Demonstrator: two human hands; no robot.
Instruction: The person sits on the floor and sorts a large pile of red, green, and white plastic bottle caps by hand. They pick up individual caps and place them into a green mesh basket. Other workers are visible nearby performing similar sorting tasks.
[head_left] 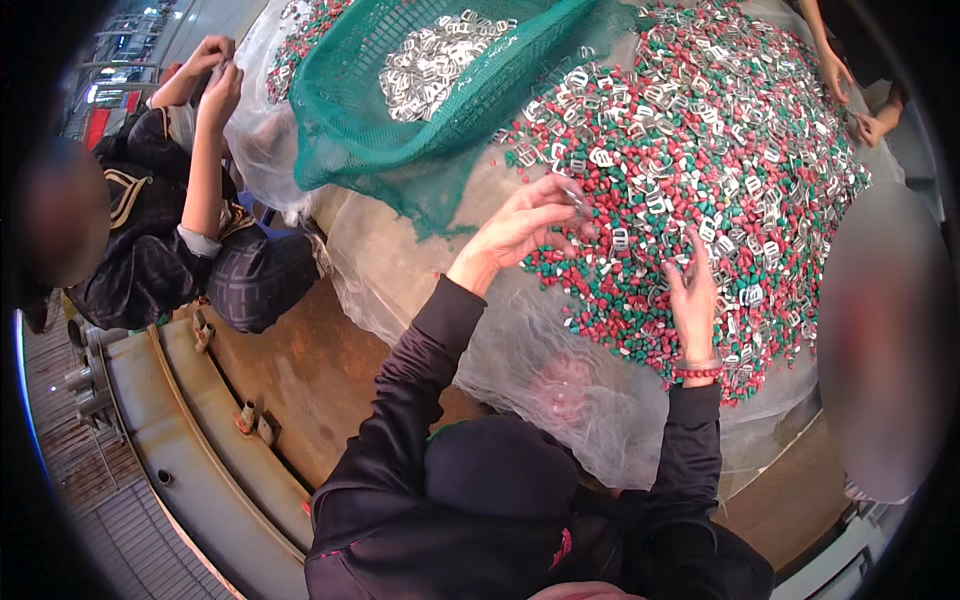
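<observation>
A broad heap of small red, green and white pebble-like pieces (610, 290) is mixed with many silvery slide buckles (770, 250). Over the heap's left edge, my left hand (525, 222) is closed, with a shiny, blurred metal buckle (574, 198) at its fingertips. My right hand (692, 305), a red bead bracelet at its wrist, rests low over the near part of the heap. Its thumb and forefinger are spread, and I see nothing held between them. Beyond my left hand, a green mesh-lined basket (345, 150) contains a pile of similar buckles (440, 65).
Translucent sheeting (400, 260) lies under the heap and drapes over the near edge. A person (160, 210) sits at the left with both hands raised together. Another person's hands (865, 110) reach the heap's far right. Rusty metal beams (190, 420) lie at lower left.
</observation>
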